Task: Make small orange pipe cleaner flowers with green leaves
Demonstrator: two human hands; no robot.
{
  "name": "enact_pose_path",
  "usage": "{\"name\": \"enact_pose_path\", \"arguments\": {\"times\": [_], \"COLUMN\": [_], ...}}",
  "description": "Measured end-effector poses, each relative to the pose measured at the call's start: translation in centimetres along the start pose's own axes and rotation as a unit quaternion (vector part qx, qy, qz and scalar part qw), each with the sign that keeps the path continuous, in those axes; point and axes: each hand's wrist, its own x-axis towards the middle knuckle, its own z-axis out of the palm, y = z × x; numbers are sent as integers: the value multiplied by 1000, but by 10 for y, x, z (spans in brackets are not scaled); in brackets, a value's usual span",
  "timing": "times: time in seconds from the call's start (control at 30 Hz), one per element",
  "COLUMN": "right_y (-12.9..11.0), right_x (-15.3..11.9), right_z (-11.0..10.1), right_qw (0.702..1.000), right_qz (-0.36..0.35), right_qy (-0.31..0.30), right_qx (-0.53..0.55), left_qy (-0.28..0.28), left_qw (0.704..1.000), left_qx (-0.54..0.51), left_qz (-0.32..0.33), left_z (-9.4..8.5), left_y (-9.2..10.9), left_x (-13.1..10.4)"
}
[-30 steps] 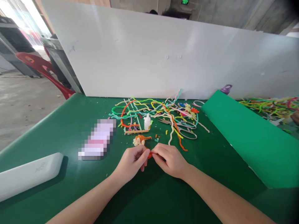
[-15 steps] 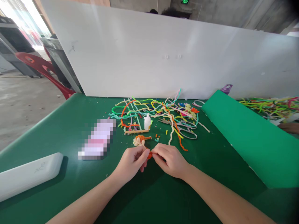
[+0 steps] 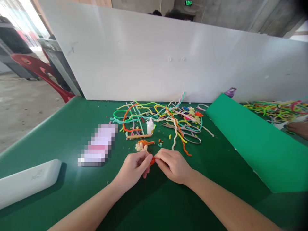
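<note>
Between my two hands is an orange pipe cleaner piece (image 3: 152,160), mostly covered by fingers. My left hand (image 3: 136,164) pinches it from the left, thumb on top. My right hand (image 3: 172,165) pinches its right side, fingertips almost meeting the left thumb. Just beyond the left fingers lie a cream pipe cleaner shape (image 3: 140,147) and an orange pipe cleaner shape (image 3: 145,143). Farther back, a small white glue bottle (image 3: 150,127) stands upright beside a thin tan stick (image 3: 139,137). Grey-handled scissors (image 3: 191,133) lie to the right under some pipe cleaners.
Loose coloured pipe cleaners (image 3: 130,118) are heaped at the back of the green table (image 3: 72,128). On the left lie a blurred phone-like object (image 3: 99,144) and a white case (image 3: 31,181). A green board (image 3: 260,144) slants at right; another person's hand (image 3: 298,128) shows beyond it.
The whole view has shifted slightly, so things sit a little further left. Both hands keep their pinch on the orange piece, with hardly any visible movement.
</note>
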Motion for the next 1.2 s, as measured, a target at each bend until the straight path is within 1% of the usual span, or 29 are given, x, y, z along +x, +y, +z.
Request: {"name": "enact_pose_path", "arguments": {"times": [0.37,0.6,0.87,1.07,1.2], "right_y": [-1,0,2,3,2], "right_x": [0,-1,-1,0,0], "right_z": [0,0,3,2,1], "right_qw": [1000,1000,1000,998,998], "right_qz": [0,8,18,16,12], "right_qy": [2,-2,20,48,59], "right_qx": [3,-1,-5,28,32], "left_qy": [-3,-8,-19,-5,-6], "left_qw": [1000,1000,999,998,998], "left_qx": [4,-11,-30,-67,-60], "left_qz": [1,1,0,11,18], "left_z": [0,0,0,-1,-2], "left_y": [1,-2,-4,-4,-2], "left_x": [-1,0,1,3,2]}}
